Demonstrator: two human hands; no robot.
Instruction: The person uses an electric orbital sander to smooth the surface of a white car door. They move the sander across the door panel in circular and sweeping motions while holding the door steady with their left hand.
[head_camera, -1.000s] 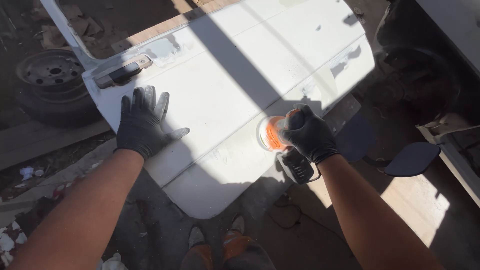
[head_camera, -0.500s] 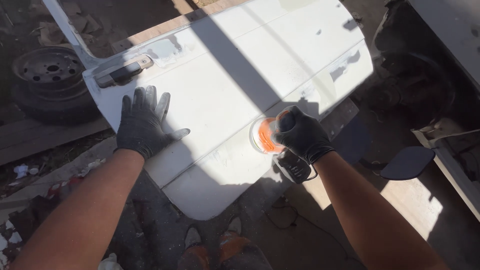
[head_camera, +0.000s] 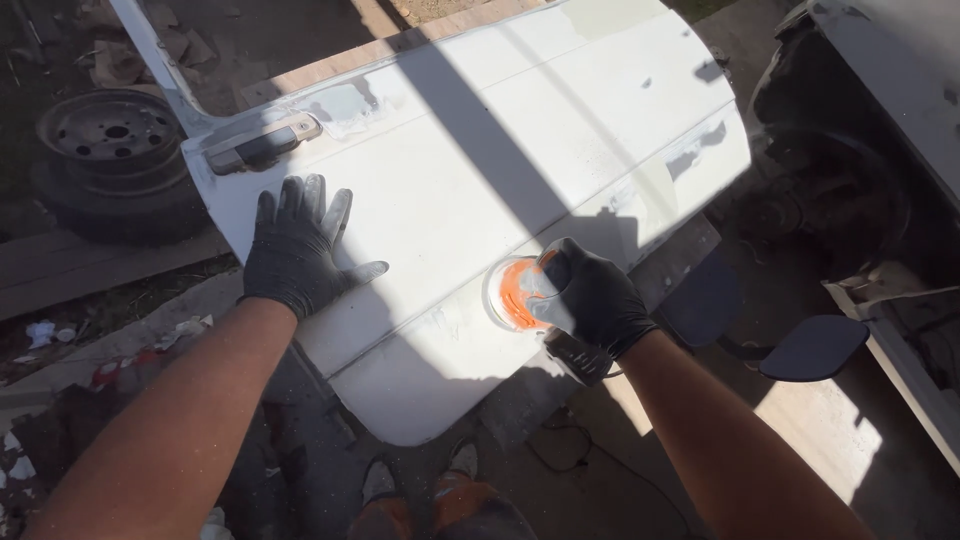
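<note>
A white car door (head_camera: 470, 170) lies flat in front of me, its handle (head_camera: 262, 146) at the upper left. My left hand (head_camera: 297, 248), in a black glove, rests palm down on the door's near left part with fingers spread. My right hand (head_camera: 590, 295), also gloved in black, grips a small power sander (head_camera: 520, 298) with an orange round pad pressed on the door's lower right area. The sander's dark body sticks out below my wrist.
A bare steel wheel on a tyre (head_camera: 112, 160) lies at the left on wooden planks. A car body with an open wheel arch (head_camera: 850, 170) stands at the right. A dark mirror-shaped part (head_camera: 815, 347) and a cable lie on the ground by my feet.
The sander and my right hand have shifted slightly left across the door panel. My left hand stays planted in the same spot.
</note>
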